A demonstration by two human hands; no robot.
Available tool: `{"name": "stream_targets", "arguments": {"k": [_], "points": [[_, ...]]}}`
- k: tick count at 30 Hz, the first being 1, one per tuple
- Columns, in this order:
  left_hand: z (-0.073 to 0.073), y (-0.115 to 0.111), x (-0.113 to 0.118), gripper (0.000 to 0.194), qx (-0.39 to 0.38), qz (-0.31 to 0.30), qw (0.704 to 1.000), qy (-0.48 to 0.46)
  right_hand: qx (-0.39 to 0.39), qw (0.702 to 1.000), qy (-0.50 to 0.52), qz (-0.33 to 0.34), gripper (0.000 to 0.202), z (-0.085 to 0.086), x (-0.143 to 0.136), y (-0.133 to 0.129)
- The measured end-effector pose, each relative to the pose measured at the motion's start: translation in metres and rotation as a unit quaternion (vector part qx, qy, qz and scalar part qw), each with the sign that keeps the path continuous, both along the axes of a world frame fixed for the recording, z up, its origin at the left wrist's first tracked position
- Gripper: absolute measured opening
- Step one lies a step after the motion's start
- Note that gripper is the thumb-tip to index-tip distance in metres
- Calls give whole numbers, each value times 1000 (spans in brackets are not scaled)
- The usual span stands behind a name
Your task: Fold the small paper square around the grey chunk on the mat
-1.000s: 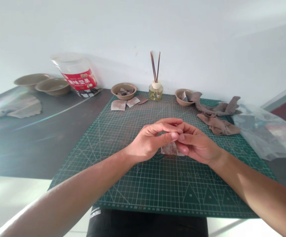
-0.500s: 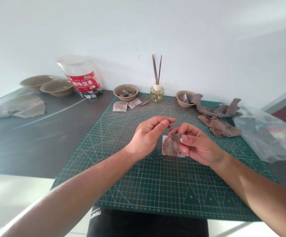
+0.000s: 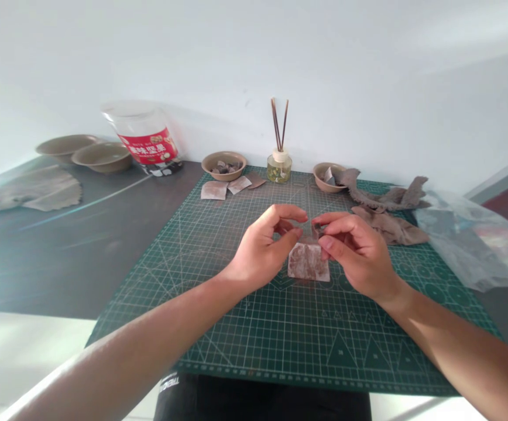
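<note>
My right hand (image 3: 361, 248) pinches a small dark grey shard (image 3: 319, 230) between thumb and fingertips, and much of the shard is hidden by the fingers. Just to its left, my left hand (image 3: 268, 242) is held with thumb and forefinger apart and nothing visible between them. Below both hands, a brown-stained whitish square that looks like sandpaper (image 3: 309, 263) lies flat on the green cutting mat (image 3: 219, 327).
Behind stand a bowl of grey shards (image 3: 210, 173), several worn paper pieces (image 3: 214, 190), a reed diffuser (image 3: 279, 168) and another bowl (image 3: 328, 186). Brown cloths (image 3: 390, 225) and clear plastic (image 3: 460, 245) lie right. A plastic jar (image 3: 148, 143) and two bowls (image 3: 105, 161) stand left.
My right hand has turned, so the shard now shows edge-on and its broad face no longer faces me. The left thumb and forefinger have opened wider, and more of the stained square shows.
</note>
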State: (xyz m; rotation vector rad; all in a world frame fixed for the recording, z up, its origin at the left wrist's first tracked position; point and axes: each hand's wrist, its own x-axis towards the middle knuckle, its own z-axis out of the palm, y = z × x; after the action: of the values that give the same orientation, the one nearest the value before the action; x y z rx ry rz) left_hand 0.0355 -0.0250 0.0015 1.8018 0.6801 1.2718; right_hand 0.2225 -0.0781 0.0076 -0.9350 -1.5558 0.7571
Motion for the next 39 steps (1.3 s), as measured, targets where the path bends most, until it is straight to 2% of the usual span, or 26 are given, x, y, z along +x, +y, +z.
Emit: {"name": "stream_targets", "arguments": {"k": [7,10,13,17,23,25,27,29,31,35,39], "points": [[4,-1,-3,19,194,6,981,27,46,993,-92,-49,5,0,0,-3],[4,-1,-4,20,231,2,972,33,59,991,-107,-62,5,2,-1,-3],[3,-1,-3,20,233,0,972,41,65,989,-112,-67,6,4,-2,-3],[3,-1,-4,20,206,6,977,47,68,988,-115,-75,6,5,-2,-3],[1,-2,-8,23,155,-34,987,27,162,958,-201,-121,9,6,-1,-1],[1,-3,-8,20,95,-60,994,6,188,948,-221,-130,10,6,-1,-1],[1,-3,-6,16,-9,-94,995,-28,211,940,-235,-133,12,6,-1,-2],[2,-2,-4,16,-117,-133,983,-56,232,932,-250,-125,16,5,-1,-2],[2,-1,-3,18,-180,-166,968,-54,249,924,-265,-115,20,4,0,-3],[1,3,-2,22,-222,-198,954,-39,258,918,-285,-100,24,1,1,-2],[0,3,-3,17,-234,-207,948,-62,249,921,-284,-89,22,1,1,-3]]}}
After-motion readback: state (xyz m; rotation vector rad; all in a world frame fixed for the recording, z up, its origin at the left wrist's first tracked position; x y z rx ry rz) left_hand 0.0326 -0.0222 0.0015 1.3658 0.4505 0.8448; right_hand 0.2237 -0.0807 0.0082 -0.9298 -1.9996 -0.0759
